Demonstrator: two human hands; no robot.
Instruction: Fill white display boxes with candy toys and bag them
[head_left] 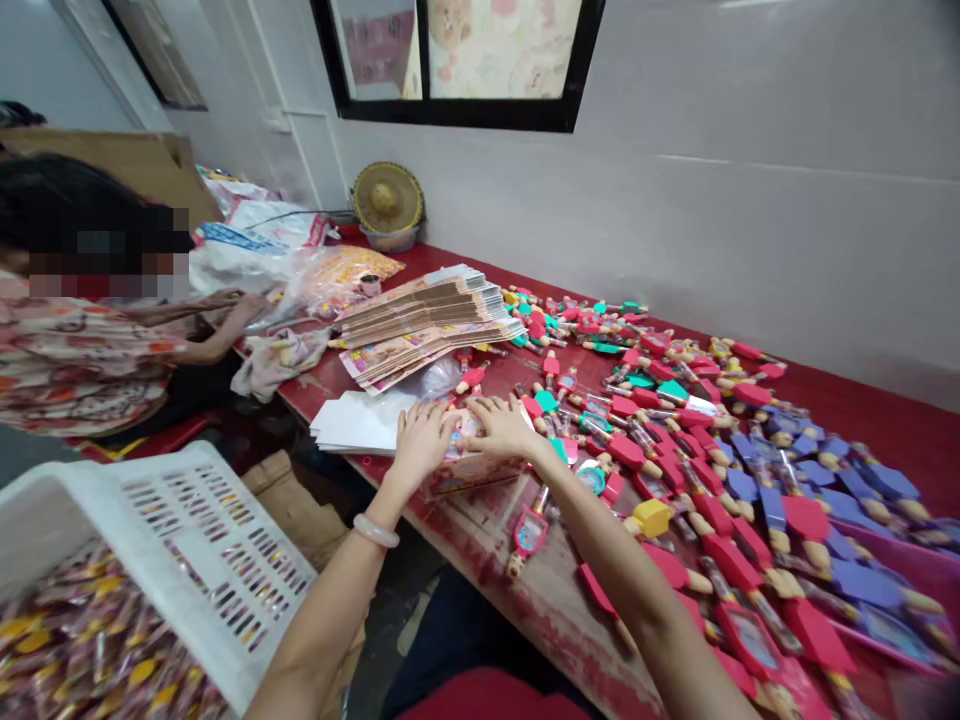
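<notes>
A printed pink cardboard box [480, 475] lies near the table's front edge, both my hands bent over its top. My left hand [421, 440] grips its left part, fingers pointing away from me, a pale bangle around the wrist. My right hand [501, 428] holds the right part, its thumb turned towards the left hand. Much of the box top is hidden under the fingers. White sheets [352, 422] lie just left of the box. Behind them rises a stack of flat printed cartons [427, 320]. A pink paddle-shaped toy [530, 530] lies close by my right forearm.
Many red, green and purple toys [712, 500] cover the red table [480, 250] on the right. A white plastic crate [217, 540] full of wrapped pieces stands at lower left. Another person [90, 350] sits on the left beside plastic bags [262, 240] and a cloth [281, 360].
</notes>
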